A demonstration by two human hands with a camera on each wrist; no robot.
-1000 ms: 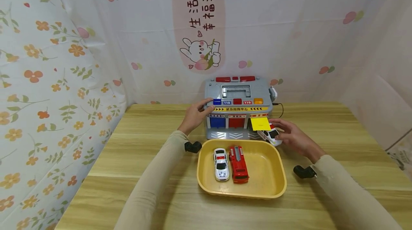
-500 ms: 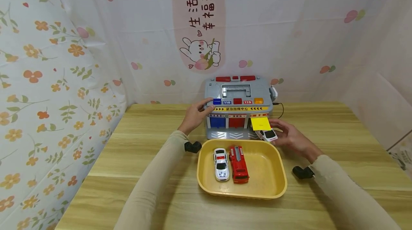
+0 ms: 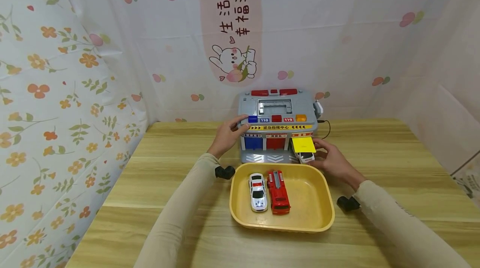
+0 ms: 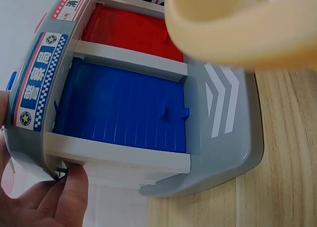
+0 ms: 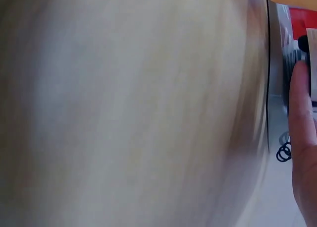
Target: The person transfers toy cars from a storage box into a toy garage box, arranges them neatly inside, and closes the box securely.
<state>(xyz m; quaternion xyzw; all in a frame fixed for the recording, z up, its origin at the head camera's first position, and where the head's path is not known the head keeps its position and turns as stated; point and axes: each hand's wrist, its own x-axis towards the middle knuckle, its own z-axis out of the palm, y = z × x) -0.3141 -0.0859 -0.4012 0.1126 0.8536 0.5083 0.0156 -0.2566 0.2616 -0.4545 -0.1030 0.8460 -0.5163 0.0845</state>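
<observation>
A grey toy garage [image 3: 248,105] stands at the back of the table. Its blue door [image 4: 124,108] and red door [image 4: 133,33] are down, while the yellow door [image 3: 303,145] is lifted at the right bay. My left hand [image 3: 226,135] grips the garage's left front corner, thumb below the sign edge in the left wrist view. At the right bay my right hand [image 3: 335,163] holds a white toy car [image 3: 305,158] from its right side. The car's nose points outward and its rear is hidden under the yellow door.
A yellow tray [image 3: 326,214] sits directly in front of the garage. In it lie a white police car [image 3: 258,193] and a red fire truck [image 3: 278,193]. A black cable [image 3: 329,128] loops from the garage's right side. A patterned curtain hangs behind.
My right hand has moved left, straightening the white toy car and shifting it back under the yellow door. The left hand stays on the garage corner.
</observation>
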